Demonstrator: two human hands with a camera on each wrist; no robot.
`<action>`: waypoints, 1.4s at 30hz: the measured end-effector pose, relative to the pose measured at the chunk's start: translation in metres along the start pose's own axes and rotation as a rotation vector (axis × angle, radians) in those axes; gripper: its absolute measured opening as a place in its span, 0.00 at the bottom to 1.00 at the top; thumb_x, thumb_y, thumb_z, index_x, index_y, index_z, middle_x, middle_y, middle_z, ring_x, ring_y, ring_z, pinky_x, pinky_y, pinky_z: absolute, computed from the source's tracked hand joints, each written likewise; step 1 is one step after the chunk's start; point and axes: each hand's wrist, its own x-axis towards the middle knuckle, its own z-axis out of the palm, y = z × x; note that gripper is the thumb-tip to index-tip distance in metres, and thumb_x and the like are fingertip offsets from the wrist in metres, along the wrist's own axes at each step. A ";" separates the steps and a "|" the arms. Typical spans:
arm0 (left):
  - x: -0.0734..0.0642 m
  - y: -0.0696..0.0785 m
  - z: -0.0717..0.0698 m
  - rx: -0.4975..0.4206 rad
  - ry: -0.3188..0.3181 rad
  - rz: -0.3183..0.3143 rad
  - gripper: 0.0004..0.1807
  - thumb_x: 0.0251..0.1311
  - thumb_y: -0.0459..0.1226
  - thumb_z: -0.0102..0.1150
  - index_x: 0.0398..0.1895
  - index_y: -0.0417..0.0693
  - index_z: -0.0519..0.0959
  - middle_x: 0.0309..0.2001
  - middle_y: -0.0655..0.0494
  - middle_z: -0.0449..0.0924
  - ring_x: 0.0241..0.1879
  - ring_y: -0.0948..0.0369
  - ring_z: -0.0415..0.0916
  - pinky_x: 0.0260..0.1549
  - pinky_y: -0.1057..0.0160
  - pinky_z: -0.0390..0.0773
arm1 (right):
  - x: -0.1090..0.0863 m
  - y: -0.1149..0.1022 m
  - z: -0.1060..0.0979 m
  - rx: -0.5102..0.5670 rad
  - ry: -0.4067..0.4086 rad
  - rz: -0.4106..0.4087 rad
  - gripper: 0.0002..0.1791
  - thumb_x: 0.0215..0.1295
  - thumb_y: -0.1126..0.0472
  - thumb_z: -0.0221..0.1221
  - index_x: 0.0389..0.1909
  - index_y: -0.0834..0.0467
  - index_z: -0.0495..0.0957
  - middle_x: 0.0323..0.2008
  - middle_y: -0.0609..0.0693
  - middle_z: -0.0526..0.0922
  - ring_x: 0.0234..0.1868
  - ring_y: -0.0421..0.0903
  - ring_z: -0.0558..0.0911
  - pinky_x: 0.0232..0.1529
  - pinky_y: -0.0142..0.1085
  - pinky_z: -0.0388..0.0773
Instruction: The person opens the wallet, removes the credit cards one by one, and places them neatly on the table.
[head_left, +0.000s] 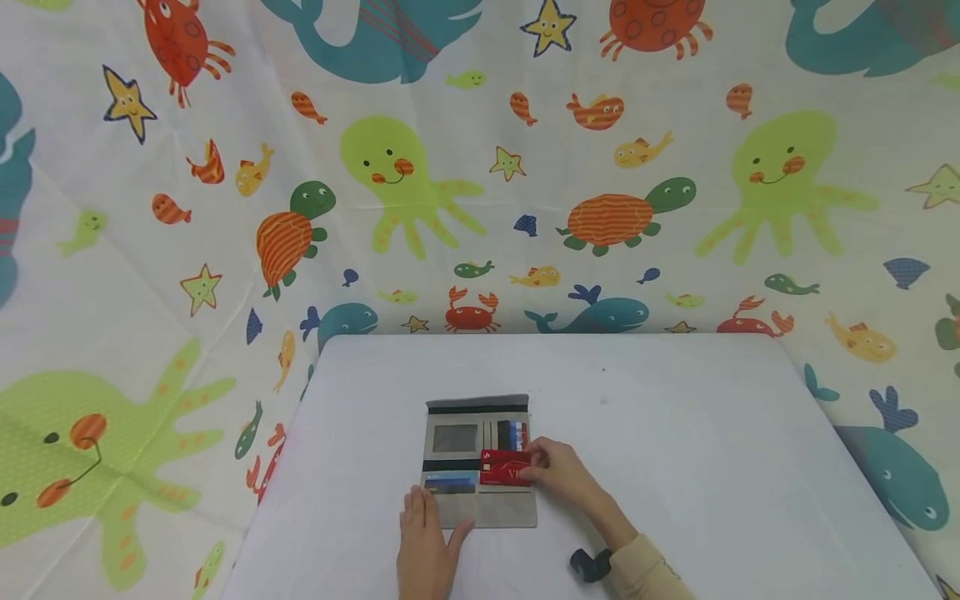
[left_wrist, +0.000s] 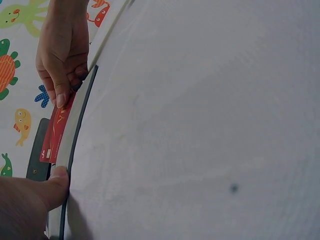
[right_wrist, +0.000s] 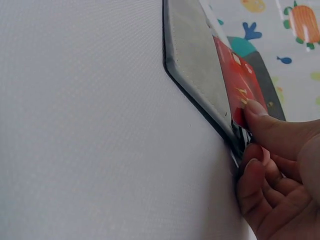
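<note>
An unfolded grey wallet [head_left: 495,510] lies on the white table, with card slots and a dark see-through window [head_left: 455,438]. My right hand [head_left: 558,473] pinches the right end of a red bank card [head_left: 501,468] between thumb and fingers, over the wallet's right-hand slots. In the right wrist view the thumb lies on top of the red card [right_wrist: 240,82]. My left hand [head_left: 427,542] rests with straight fingers on the wallet's lower left edge; its thumb touches the near edge. A blue card [head_left: 450,482] sits in the lower left slot, and another card [head_left: 517,435] in the upper right one.
The white table [head_left: 675,450] stretches out around the wallet. Behind and left of it hangs a cloth [head_left: 495,208] printed with sea animals. A small black object [head_left: 590,566] is at the right sleeve's cuff.
</note>
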 end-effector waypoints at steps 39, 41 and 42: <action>-0.002 -0.005 0.004 0.005 0.061 0.050 0.53 0.55 0.58 0.67 0.69 0.24 0.63 0.73 0.27 0.57 0.74 0.35 0.56 0.72 0.38 0.59 | 0.010 0.036 -0.049 0.211 0.306 0.205 0.14 0.69 0.62 0.62 0.49 0.65 0.75 0.34 0.58 0.88 0.23 0.43 0.84 0.25 0.31 0.80; -0.002 -0.005 0.004 0.008 0.060 0.053 0.53 0.55 0.58 0.67 0.69 0.23 0.63 0.73 0.27 0.58 0.74 0.35 0.56 0.71 0.38 0.59 | 0.013 0.038 -0.053 0.202 0.328 0.209 0.13 0.71 0.62 0.60 0.50 0.65 0.74 0.33 0.58 0.88 0.23 0.43 0.84 0.25 0.31 0.80; -0.002 -0.006 0.004 0.008 0.060 0.054 0.53 0.55 0.58 0.67 0.69 0.23 0.63 0.73 0.27 0.58 0.74 0.35 0.56 0.71 0.38 0.59 | 0.014 0.039 -0.054 0.195 0.338 0.212 0.13 0.71 0.62 0.59 0.51 0.65 0.74 0.32 0.58 0.88 0.23 0.43 0.83 0.25 0.31 0.80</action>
